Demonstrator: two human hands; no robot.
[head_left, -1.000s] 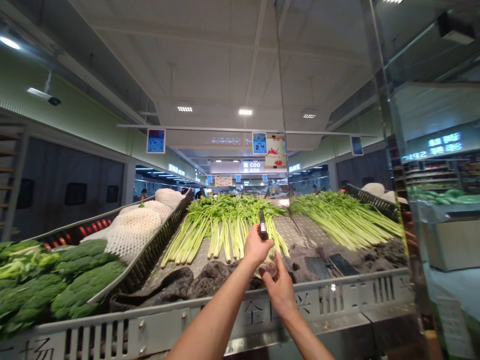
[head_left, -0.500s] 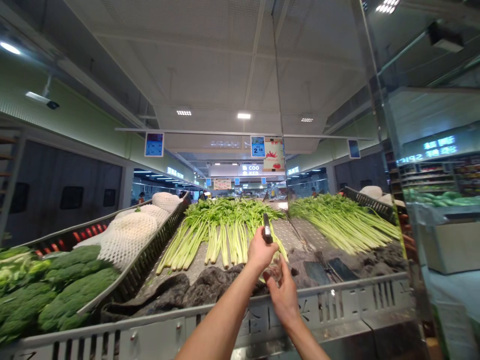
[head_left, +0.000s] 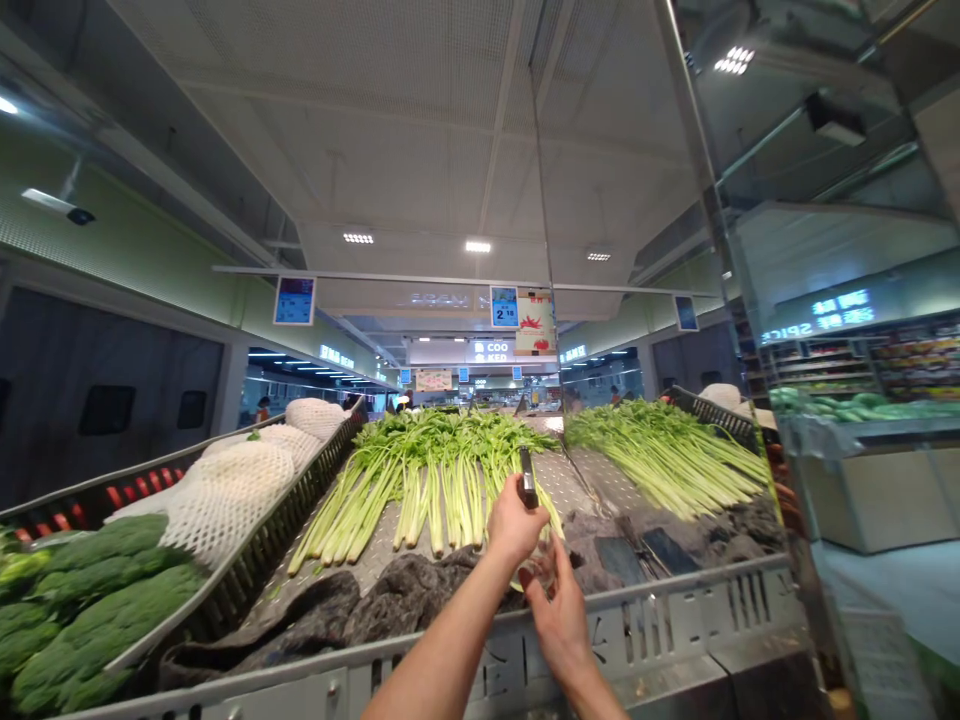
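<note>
At lower centre, the left hand (head_left: 514, 525) is clasping a dark tool (head_left: 528, 487); the right hand (head_left: 559, 612) is curving below, its grip unclear.

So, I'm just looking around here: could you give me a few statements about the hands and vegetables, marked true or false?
1. The left hand holds a dark tool. True.
2. The right hand rests on the broccoli. False: it is just below and to the right of the left hand in the picture; the broccoli is at the far left.
3. The celery lies with its leafy tops pointing away from the person. True.
4. The dark crumpled cloth lies beyond the celery's leafy tops. False: it lies along the near edge of the display.
5. The white-netted produce is left of the celery. True.
</note>
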